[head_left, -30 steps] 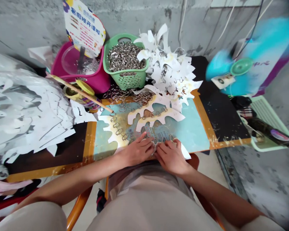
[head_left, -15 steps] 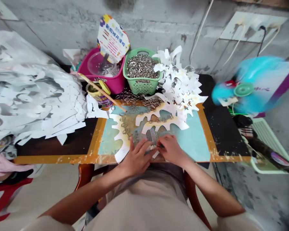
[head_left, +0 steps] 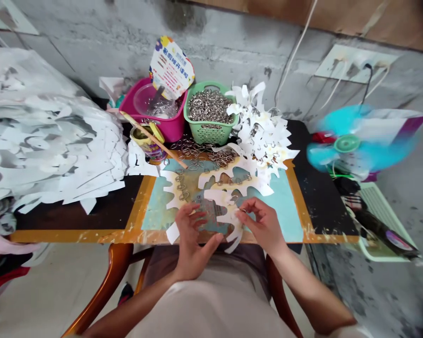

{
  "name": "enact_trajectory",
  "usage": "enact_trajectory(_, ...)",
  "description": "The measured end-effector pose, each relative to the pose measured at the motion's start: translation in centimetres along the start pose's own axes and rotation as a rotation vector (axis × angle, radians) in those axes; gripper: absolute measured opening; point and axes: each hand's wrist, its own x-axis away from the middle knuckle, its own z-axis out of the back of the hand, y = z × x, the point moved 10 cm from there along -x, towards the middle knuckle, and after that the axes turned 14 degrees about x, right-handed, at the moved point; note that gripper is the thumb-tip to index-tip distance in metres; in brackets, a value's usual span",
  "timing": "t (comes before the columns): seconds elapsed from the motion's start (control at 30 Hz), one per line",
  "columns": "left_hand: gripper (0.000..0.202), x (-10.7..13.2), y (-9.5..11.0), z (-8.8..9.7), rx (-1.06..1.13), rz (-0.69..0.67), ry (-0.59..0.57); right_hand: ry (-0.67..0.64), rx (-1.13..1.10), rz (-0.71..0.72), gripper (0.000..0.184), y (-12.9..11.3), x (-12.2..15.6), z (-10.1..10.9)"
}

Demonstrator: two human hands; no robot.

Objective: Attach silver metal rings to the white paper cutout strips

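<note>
Pinching a small silver ring (head_left: 243, 211), the right hand (head_left: 262, 223) stood just apart from the open, spread left hand (head_left: 190, 239), both over a white scalloped paper strip (head_left: 220, 196) on the paint-stained tabletop (head_left: 74, 236).

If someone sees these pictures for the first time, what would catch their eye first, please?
The large heap of white cut paper fills the left side, and the green plastic basket packed with metal rings stands at the back of the table. On the right, a teal electric fan is blurred by its spinning blades. At the front centre, the left hand and the right hand are over a scalloped white paper strip.
</note>
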Motion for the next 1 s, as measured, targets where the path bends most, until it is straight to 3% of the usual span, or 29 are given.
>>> enact_trajectory(0.1,0.037,-1.0,-1.6,-1.7,0.044,0.241,-0.12,0.021,-0.073,-0.024,0.017,0.1,0.5,-0.2)
enact_trajectory(0.23,0.034,-1.9,-2.2,-2.8,0.025,0.353,-0.163,-0.017,-0.209,-0.036,0.03,0.1,0.8,-0.7)
enact_trajectory(0.33,0.031,-2.2,-2.6,-3.3,0.005,0.401,-0.217,-0.134,-0.227,-0.012,0.031,0.1,0.4,-1.2)
enact_trajectory(0.43,0.028,-2.5,-2.2,-3.8,-0.009,0.363,-0.314,-0.235,-0.173,-0.017,0.026,0.4,0.0,-1.6)
enact_trajectory(0.57,0.03,-2.3,-2.1,-4.5,0.052,0.354,-0.399,-0.226,-0.189,-0.047,0.027,0.4,-0.3,-1.5)
enact_trajectory(0.67,0.037,-2.3,-1.6,-4.4,0.06,0.317,-0.372,-0.204,-0.227,-0.046,0.027,-0.1,0.0,-1.6)
enact_trajectory(0.77,0.03,-2.5,-1.0,-4.3,-0.11,0.27,-0.361,-0.145,-0.241,-0.043,0.033,-0.3,0.2,-1.5)
enact_trajectory(0.9,0.036,-2.8,0.8,-6.0,-0.19,0.128,-0.559,-0.13,-0.384,-0.157,0.041,0.4,0.3,-2.2)
enact_trajectory(1.0,0.036,-3.2,1.2,-6.0,-0.182,0.089,-0.598,-0.185,-0.518,-0.277,0.041,1.4,0.4,-3.3)
